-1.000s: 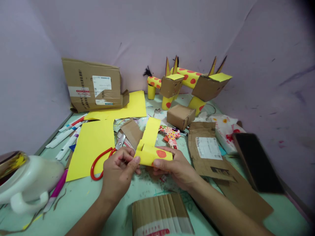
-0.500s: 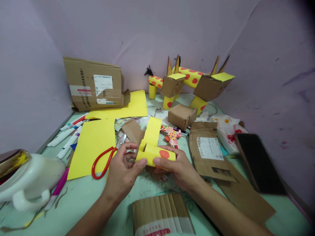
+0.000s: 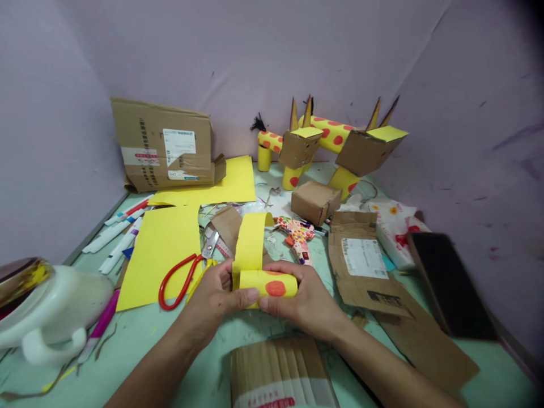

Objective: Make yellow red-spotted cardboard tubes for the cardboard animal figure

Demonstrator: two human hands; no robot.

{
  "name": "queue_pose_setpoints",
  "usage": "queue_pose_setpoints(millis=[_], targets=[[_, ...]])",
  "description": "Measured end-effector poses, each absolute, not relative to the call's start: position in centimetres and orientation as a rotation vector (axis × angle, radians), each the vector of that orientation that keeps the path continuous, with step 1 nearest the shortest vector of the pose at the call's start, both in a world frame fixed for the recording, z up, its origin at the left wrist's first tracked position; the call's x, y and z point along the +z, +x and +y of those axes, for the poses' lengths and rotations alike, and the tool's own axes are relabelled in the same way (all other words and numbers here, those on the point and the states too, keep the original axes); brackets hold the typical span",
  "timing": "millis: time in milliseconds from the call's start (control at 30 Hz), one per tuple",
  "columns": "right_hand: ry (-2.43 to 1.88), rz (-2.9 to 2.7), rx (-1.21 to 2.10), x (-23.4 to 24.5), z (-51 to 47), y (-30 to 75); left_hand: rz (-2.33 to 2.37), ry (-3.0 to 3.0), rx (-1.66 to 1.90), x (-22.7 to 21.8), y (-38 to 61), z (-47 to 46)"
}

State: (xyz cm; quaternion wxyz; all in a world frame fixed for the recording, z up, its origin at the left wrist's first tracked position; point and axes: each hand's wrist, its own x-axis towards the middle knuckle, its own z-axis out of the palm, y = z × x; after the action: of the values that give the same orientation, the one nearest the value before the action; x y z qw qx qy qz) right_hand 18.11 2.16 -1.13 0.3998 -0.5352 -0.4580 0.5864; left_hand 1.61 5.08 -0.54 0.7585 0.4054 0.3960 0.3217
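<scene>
A: What do the two hands hold?

B: A yellow paper roll (image 3: pixel 267 283) with an orange dot on its front. The left hand (image 3: pixel 212 303) grips its left end, thumb across the front. The right hand (image 3: pixel 304 300) wraps the right end, fingers (image 3: pixel 293 269) curled over the top. Both sets of fingers close narrowly around the roll, above the tabletop (image 3: pixel 140 340).

A: And the strip standing up from it?

B: A loose yellow paper flap (image 3: pixel 250 241) rises from the roll just past the left fingertips and curls over at its top.

A: What lies near?

B: Red-handled scissors (image 3: pixel 182 275) lie just left of the left fingers, partly on a yellow paper sheet (image 3: pixel 161 249). Beyond the right fingers lies a patterned glue gun (image 3: pixel 297 233), I think, though it is small. Near the wrists sits a piece of corrugated cardboard (image 3: pixel 280 368). Well beyond the fingers stands a spotted cardboard giraffe (image 3: pixel 327 139).
</scene>
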Motion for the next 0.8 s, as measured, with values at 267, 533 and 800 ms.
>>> queue_pose_setpoints(millis=[267,533,800], targets=[[-1.448,-1.459,1.247,-1.4,1.7,18.0,1.02,0.799,0.785,-0.3,2.4,4.9],[-1.486,-1.382,1.344,-1.4,1.9,18.2,1.032,1.198,0.851,-0.9,1.6,4.8],[-1.385,-1.304,1.425,-0.8,2.2,18.3,0.954,1.788,0.961,0.3,1.3,5.0]])
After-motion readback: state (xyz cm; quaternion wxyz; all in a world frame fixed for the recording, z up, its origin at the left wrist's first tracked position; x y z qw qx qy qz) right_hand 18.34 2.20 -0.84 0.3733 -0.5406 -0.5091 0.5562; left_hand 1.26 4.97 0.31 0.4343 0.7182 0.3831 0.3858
